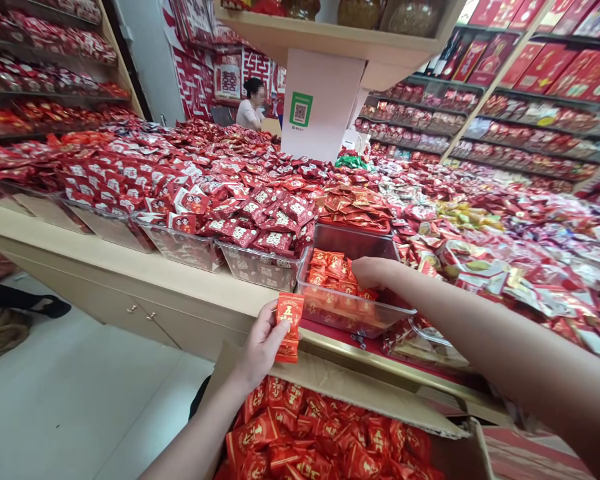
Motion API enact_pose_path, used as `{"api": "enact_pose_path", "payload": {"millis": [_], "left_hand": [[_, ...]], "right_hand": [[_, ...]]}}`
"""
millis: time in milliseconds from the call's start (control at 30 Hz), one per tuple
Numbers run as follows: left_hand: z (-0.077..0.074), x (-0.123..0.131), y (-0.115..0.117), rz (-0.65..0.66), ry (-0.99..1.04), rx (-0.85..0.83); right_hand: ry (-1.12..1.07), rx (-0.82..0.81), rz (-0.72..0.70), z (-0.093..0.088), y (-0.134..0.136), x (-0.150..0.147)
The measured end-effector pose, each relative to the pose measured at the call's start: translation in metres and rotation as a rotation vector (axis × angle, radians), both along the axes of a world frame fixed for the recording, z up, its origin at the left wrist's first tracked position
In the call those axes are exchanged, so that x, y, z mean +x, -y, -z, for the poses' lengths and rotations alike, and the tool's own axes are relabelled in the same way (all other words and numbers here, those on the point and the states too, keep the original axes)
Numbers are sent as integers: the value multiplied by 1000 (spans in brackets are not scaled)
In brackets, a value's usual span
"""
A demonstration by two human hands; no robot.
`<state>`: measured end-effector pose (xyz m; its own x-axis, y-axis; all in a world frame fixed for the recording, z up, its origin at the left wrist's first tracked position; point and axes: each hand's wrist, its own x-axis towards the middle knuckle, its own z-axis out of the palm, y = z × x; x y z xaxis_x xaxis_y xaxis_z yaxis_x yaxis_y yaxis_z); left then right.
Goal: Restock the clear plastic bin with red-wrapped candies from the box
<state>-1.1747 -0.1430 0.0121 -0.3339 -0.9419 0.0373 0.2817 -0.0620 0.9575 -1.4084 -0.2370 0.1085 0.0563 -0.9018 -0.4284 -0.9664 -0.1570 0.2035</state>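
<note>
Between the thumb and fingers of my left hand is a red candy packet with gold print, held upright above the near edge of a cardboard box. Many red packets of similar look fill that box. My right hand reaches into a clear plastic bin on the counter, touching the small red packets in it. Its fingertips are hidden, so what they hold, if anything, cannot be made out.
Clear bins of dark red packets line the counter to the left. A white pillar with a green code sign rises behind. A person sits at the back. Stocked shelves stand at right.
</note>
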Motion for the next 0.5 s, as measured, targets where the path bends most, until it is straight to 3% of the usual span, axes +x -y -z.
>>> {"api": "enact_pose_path", "payload": {"millis": [67, 133, 267, 333, 400, 500], "left_hand": [[1, 0, -1, -7, -20, -3], [1, 0, -2, -17, -20, -7], [0, -1, -4, -41, 0, -23], [-1, -1, -5, -38, -4, -28], [-1, -1, -5, -34, -18, -43], [-2, 0, -6, -15, -12, -89]], "right_hand": [[-64, 18, -28, -6, -4, 4], [-20, -85, -49, -14, -10, 9], [323, -439, -54, -35, -42, 30], [527, -498, -81, -39, -66, 45], [666, -494, -92, -32, -90, 58], [778, -532, -28, -1, -114, 73]]}}
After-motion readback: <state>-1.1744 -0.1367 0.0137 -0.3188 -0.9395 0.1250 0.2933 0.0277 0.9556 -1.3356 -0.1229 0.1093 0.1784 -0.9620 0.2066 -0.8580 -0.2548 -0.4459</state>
